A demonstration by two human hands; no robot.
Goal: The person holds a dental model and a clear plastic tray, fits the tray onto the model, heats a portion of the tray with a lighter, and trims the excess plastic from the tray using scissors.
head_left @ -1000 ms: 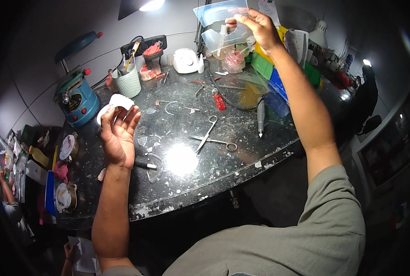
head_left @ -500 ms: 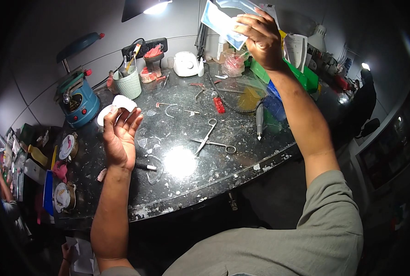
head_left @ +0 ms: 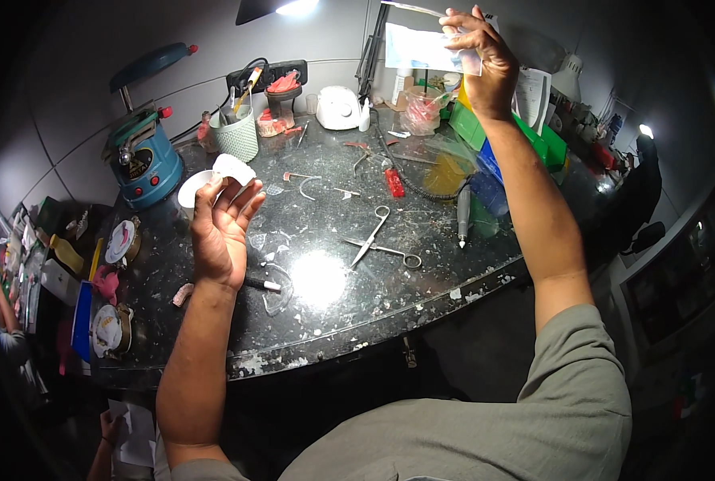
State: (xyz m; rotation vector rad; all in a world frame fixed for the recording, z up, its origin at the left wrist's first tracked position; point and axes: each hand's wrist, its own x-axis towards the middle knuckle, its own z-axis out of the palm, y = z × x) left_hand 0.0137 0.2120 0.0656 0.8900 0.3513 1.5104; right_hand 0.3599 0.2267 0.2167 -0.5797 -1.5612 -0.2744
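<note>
In my left hand (head_left: 223, 244), fingertips and thumb grip a white, arch-shaped dental cast (head_left: 236, 167), raised over the left part of the dark bench. A round white piece (head_left: 195, 190) shows beside it; whether it rests on the bench or is held I cannot tell. My right hand (head_left: 487, 70) is lifted high at the back right, fingers closed on a pale, see-through rectangular packet (head_left: 418, 48) lit brightly by the lamp. Between the arms lie opened scissors (head_left: 367, 243). Thin clear plastic offcuts (head_left: 279, 290) and a black pen-like tool (head_left: 261, 283) sit near my left wrist.
A blue machine (head_left: 145, 172) stands at the left, beside a pale green cup (head_left: 236, 138) of tools. A corded handpiece (head_left: 463, 215) and red lighter-like object (head_left: 393, 183) lie right. Green bins (head_left: 543, 144) line the back right. Another person's hand (head_left: 111, 426) shows lower left.
The packet has come down slightly and turned from a steep slant to nearly level, with my right hand shifting right. My left hand keeps its hold on the cast. The whole view has shifted slightly.
</note>
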